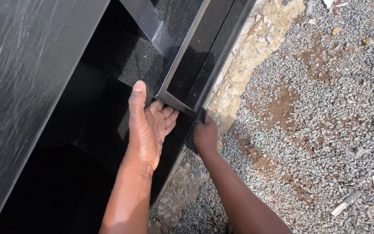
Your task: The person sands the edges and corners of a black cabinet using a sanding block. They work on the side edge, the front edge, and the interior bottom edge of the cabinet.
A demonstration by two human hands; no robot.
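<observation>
A polished black stone structure [109, 99] fills the left half of the head view, with a sparkly inner ledge and long black slabs running up to the right. My left hand [148, 123] lies flat against its lower panel, thumb stretched up onto the sparkly ledge, fingers tucked under a grey strip [176, 102] at the corner. My right hand [205, 135] is closed around a small dark pad or cloth [198, 130], pressed against the outer corner edge of the black panel. Both forearms reach in from the bottom of the frame.
A large glossy black slab [27, 73] with pale streaks leans across the upper left. Grey gravel [325, 130] with brown dirt patches covers the right side. A rough concrete strip [260, 43] runs along the foot of the stone. Small debris lies on the gravel.
</observation>
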